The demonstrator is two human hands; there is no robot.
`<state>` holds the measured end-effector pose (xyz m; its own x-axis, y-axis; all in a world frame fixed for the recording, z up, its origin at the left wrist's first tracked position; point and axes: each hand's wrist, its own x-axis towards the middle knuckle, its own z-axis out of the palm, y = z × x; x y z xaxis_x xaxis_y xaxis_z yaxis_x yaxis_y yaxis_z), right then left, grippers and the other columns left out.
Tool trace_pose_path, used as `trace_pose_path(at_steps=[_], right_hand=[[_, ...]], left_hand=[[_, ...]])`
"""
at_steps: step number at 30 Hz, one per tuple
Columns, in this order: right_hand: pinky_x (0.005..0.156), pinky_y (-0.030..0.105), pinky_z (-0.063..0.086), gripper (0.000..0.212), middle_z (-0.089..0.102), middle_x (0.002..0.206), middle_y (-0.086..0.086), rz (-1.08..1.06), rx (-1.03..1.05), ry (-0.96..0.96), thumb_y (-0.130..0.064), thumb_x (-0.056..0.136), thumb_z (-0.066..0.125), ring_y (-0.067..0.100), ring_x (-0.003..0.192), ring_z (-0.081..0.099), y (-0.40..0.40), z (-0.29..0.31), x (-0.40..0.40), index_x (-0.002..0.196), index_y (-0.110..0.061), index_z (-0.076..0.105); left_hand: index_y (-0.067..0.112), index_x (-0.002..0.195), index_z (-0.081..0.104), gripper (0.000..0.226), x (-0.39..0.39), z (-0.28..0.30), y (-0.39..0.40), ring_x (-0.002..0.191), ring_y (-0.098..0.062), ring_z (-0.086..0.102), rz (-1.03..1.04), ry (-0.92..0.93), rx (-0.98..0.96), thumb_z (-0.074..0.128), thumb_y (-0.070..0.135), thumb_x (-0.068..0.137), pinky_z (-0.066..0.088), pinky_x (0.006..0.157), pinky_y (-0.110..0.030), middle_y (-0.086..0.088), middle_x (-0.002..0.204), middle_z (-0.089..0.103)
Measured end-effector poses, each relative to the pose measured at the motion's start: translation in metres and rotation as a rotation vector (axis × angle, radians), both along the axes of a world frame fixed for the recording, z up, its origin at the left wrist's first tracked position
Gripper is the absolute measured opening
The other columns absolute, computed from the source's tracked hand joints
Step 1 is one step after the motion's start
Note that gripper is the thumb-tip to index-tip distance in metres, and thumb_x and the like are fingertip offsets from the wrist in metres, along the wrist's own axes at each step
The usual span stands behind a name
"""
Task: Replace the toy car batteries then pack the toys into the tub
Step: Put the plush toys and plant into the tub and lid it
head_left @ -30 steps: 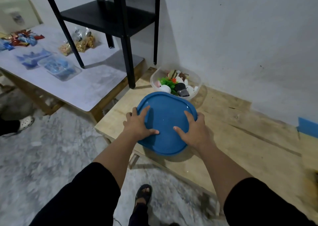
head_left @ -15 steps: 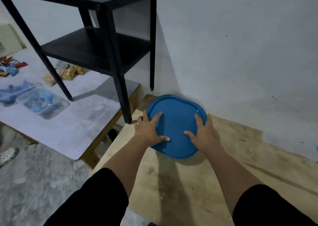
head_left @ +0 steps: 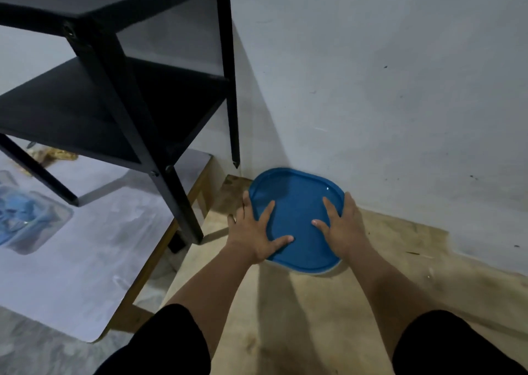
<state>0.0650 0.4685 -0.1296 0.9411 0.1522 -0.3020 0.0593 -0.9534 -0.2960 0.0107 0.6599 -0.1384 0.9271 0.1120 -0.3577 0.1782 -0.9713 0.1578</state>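
A blue rounded lid (head_left: 297, 211) lies on top of the clear tub, of which only a pale sliver of rim (head_left: 333, 269) shows at the lid's near right edge. The tub stands on the wooden table (head_left: 285, 317), close against the wall. My left hand (head_left: 251, 231) rests on the lid's left side, its fingers spread and its thumb on top. My right hand (head_left: 345, 229) presses the right side the same way, with its outer fingers reaching over the rim. The toys inside are hidden under the lid.
A black two-tier shelf (head_left: 120, 103) stands on the grey table (head_left: 71, 260) to the left, one leg near the tub. A clear container with blue contents (head_left: 25, 220) and snack packets (head_left: 54, 154) lie further left. The white wall (head_left: 400, 103) is right behind the tub.
Both hands carried the blue lid away from me and set it over the tub by the wall. The toys seen in the open tub earlier are now covered.
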Motion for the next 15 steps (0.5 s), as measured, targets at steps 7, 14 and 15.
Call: trace_pose_path(at_steps=[7, 14, 15], right_hand=[[0.119, 0.045, -0.001, 0.064, -0.025, 0.154, 0.01, 0.046, -0.175, 0.026, -0.059, 0.094, 0.02, 0.027, 0.143, -0.018, 0.001, 0.004, -0.001, 0.147, -0.036, -0.006], [0.118, 0.05, -0.002, 0.067, -0.021, 0.156, 0.005, 0.093, -0.187, -0.115, -0.061, 0.093, 0.017, 0.027, 0.143, -0.02, -0.002, 0.007, -0.001, 0.143, -0.037, -0.02], [0.117, 0.05, -0.002, 0.066, -0.021, 0.156, 0.004, 0.093, -0.178, -0.113, -0.06, 0.093, 0.017, 0.026, 0.143, -0.02, -0.002, 0.009, -0.002, 0.143, -0.037, -0.019]], left_hand=[[0.037, 0.147, -0.012, 0.096, 0.003, 0.004, -0.005, 0.144, -0.036, -0.009, 0.003, 0.032, 0.057, 0.022, 0.087, 0.072, 0.002, 0.11, -0.064, -0.02, 0.15, -0.032], [0.041, 0.143, -0.023, 0.096, 0.01, 0.007, -0.005, 0.136, -0.031, -0.036, -0.005, -0.003, 0.02, 0.021, 0.087, 0.072, 0.005, 0.108, -0.066, -0.016, 0.149, -0.036], [0.041, 0.143, -0.023, 0.095, 0.01, 0.009, -0.006, 0.136, -0.031, -0.036, -0.006, -0.005, 0.004, 0.021, 0.087, 0.072, 0.007, 0.108, -0.066, -0.015, 0.15, -0.036]])
